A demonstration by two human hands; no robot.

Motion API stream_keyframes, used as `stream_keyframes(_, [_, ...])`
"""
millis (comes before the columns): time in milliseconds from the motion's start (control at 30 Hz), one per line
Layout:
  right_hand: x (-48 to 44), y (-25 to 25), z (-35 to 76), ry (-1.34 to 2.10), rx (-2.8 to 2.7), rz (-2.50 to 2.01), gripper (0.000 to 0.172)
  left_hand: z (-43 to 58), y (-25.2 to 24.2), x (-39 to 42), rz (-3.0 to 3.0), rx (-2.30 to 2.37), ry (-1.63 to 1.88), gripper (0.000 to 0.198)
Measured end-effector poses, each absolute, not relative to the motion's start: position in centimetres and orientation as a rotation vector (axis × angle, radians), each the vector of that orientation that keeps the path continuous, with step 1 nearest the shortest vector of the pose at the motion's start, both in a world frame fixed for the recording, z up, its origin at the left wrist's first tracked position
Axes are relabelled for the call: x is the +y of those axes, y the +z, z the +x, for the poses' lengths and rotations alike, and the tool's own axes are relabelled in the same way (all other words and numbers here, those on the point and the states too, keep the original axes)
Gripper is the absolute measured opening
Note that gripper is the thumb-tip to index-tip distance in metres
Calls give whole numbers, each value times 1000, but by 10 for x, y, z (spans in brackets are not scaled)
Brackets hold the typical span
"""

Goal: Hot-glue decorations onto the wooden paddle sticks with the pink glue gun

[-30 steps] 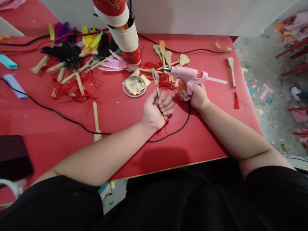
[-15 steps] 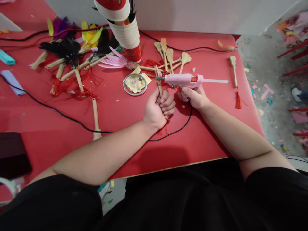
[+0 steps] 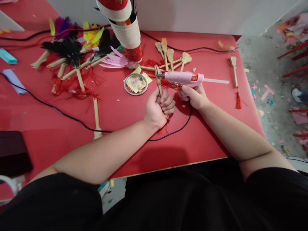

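Note:
My left hand (image 3: 160, 107) is wrapped round a wooden stick (image 3: 159, 81) held tilted, its upper end sticking out above the fist. Red tassel threads hang below the fist. In my right hand (image 3: 194, 95) is a pink hot glue gun (image 3: 184, 79), a clear glue stick (image 3: 216, 81) jutting from its back. The gun's metal nozzle lies at the upper end of the stick; whether they touch I cannot tell. Just left of the stick is a round dish (image 3: 125, 88) with yellow paper scraps. Behind the gun lie several wooden sticks with wide, paddle-like ends (image 3: 170, 55).
Stacked paper cups (image 3: 127, 35) stand at the back. Feathered sticks (image 3: 69, 53) with red tassels lie at left. One tasselled stick (image 3: 234, 73) is near the right edge, another stick (image 3: 96, 115) by my left forearm. A black cord (image 3: 60, 112) crosses the red table (image 3: 207, 138).
The glue gun's nozzle now overlaps the upper end of the stick a little differently. Both hands keep nearly the same place, and the view has shifted slightly.

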State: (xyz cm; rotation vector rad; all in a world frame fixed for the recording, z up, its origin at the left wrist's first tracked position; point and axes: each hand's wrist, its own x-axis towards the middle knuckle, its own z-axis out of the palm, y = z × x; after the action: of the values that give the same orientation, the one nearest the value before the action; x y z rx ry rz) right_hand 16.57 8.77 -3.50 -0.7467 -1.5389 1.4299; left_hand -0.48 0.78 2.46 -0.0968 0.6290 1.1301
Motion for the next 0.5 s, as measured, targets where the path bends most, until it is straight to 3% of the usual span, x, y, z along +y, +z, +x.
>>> stream_keyframes(500, [84,-27,164,1373,-1542,-758,67,-6,20,7,-77,654,1119,65])
